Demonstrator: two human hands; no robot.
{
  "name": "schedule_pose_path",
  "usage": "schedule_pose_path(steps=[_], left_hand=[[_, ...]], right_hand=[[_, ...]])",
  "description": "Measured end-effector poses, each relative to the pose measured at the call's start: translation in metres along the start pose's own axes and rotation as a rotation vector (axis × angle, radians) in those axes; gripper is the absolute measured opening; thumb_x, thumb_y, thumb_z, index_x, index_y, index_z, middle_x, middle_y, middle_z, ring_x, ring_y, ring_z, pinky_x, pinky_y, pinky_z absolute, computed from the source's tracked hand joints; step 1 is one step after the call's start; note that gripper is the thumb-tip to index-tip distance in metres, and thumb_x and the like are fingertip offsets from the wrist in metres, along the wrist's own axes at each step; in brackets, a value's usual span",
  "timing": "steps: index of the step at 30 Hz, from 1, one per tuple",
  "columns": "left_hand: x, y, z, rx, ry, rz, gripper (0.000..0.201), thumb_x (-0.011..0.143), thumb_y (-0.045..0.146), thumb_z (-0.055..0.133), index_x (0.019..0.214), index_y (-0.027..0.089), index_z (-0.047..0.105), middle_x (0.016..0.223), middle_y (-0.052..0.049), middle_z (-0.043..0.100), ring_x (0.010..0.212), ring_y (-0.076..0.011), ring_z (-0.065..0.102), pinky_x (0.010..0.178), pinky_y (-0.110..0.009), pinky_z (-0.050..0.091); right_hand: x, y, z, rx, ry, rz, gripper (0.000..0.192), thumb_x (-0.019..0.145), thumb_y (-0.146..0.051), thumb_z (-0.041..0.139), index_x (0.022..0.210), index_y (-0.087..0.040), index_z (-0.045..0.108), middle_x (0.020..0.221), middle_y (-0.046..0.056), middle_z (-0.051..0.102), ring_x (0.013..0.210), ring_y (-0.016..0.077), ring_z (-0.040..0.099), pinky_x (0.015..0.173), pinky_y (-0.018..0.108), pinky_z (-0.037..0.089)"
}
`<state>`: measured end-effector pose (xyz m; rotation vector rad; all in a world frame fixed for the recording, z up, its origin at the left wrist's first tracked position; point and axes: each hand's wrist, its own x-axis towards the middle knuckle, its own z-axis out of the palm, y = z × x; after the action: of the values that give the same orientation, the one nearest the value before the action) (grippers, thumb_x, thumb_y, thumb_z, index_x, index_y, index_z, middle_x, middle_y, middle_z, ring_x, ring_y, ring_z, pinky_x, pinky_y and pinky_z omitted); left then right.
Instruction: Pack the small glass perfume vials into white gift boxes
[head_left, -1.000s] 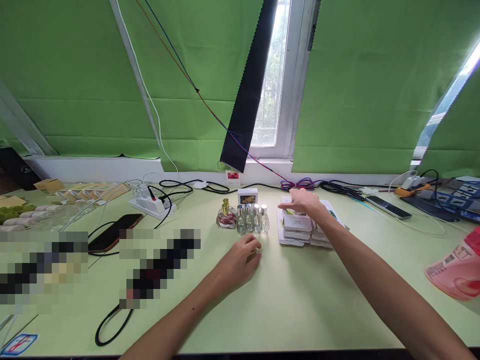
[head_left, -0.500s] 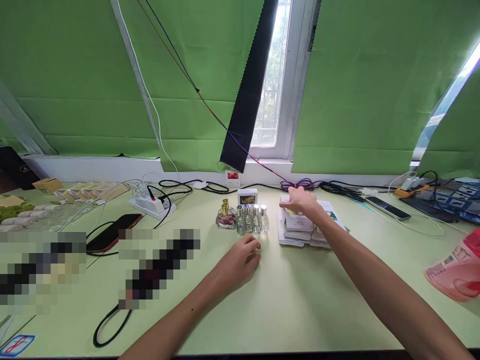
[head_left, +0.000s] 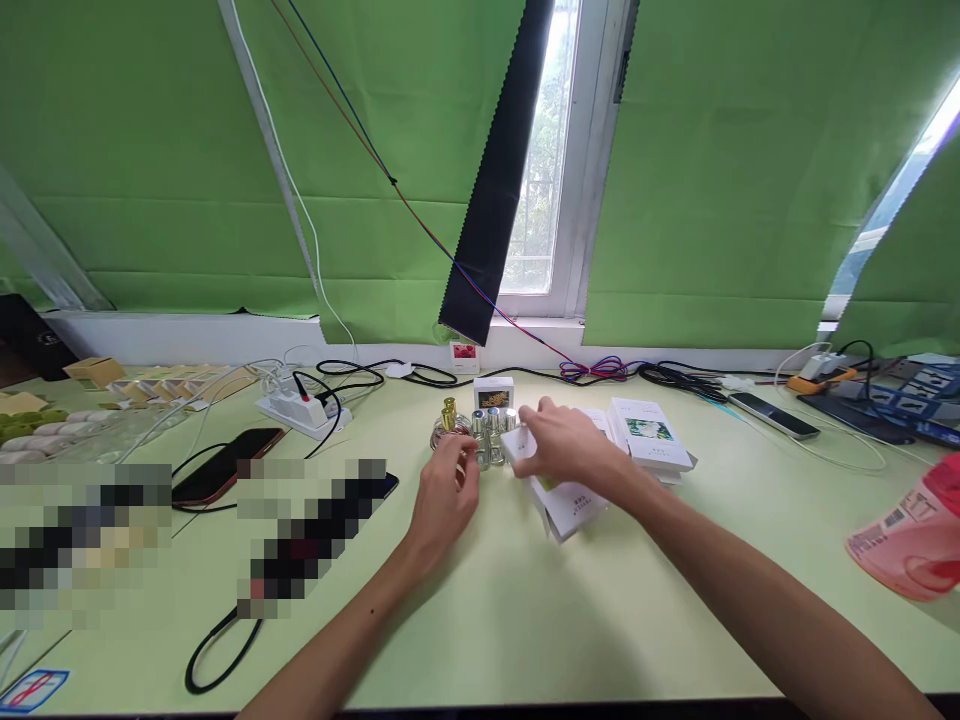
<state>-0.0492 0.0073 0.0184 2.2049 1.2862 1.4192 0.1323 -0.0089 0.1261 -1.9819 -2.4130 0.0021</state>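
From my head camera, my right hand (head_left: pixel 559 445) grips a flat white box (head_left: pixel 570 500), tilted, just at five o'clock of the small glass bottles (head_left: pixel 491 440). My left hand (head_left: pixel 446 485), fingers curled loosely and holding nothing (as far as I see), touches the bottles' near side. I'd judge a steady grip keeps the box off the bottles.

A white power strip (head_left: pixel 303 411), a dark phone (head_left: pixel 225 465) and a pink packet (head_left: pixel 911 535) lie on the green table (head_left: pixel 525 620).
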Motion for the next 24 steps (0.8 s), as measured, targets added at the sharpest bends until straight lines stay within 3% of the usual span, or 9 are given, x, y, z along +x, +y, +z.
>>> schedule_pose_path(steps=[5,13,16,19,24], left_hand=[[0.007,0.000,-0.008,0.019,0.151,-0.081,0.012,0.094,0.022,0.047,0.091,0.021,0.059,0.093,-0.003,0.066,0.075,-0.0152,0.062,0.061,-0.025,0.050],[0.004,-0.005,-0.004,0.033,0.108,-0.088,0.014,0.092,0.019,0.046,0.093,0.022,0.060,0.096,-0.003,0.066,0.078,-0.0161,0.064,0.065,-0.028,0.051],[0.004,-0.006,-0.003,0.054,0.104,-0.071,0.013,0.090,0.018,0.047,0.093,0.022,0.060,0.094,-0.002,0.066,0.077,-0.0163,0.064,0.069,-0.029,0.051],[0.004,-0.005,-0.004,0.051,0.113,-0.075,0.013,0.090,0.018,0.048,0.092,0.022,0.060,0.095,-0.002,0.066,0.076,-0.0161,0.063,0.069,-0.029,0.051],[0.004,-0.006,-0.003,0.042,0.125,-0.080,0.012,0.093,0.020,0.048,0.092,0.022,0.060,0.094,-0.002,0.067,0.074,-0.0156,0.061,0.067,-0.029,0.050]], right_hand=[[-0.003,-0.024,0.026,-0.023,-0.038,-0.230,0.056,0.072,-0.051,0.080,0.113,-0.016,0.064,0.110,0.014,0.064,0.091,0.0298,0.066,0.074,0.035,0.049],[0.011,-0.037,0.072,0.006,-0.018,-0.491,0.075,0.065,-0.040,0.090,0.126,-0.011,0.057,0.116,0.017,0.060,0.098,0.0309,0.063,0.084,0.041,0.049],[0.014,-0.034,0.080,0.046,-0.007,-0.608,0.057,0.069,-0.031,0.086,0.116,-0.007,0.063,0.114,0.019,0.059,0.102,0.0316,0.060,0.087,0.043,0.050],[0.014,-0.029,0.083,0.160,0.016,-0.635,0.050,0.073,-0.025,0.081,0.117,-0.009,0.063,0.115,0.018,0.059,0.109,0.0317,0.058,0.091,0.044,0.050],[0.009,-0.018,0.082,0.445,0.038,-0.630,0.055,0.079,-0.029,0.079,0.128,-0.017,0.058,0.128,0.014,0.055,0.119,0.0291,0.056,0.097,0.043,0.051]])
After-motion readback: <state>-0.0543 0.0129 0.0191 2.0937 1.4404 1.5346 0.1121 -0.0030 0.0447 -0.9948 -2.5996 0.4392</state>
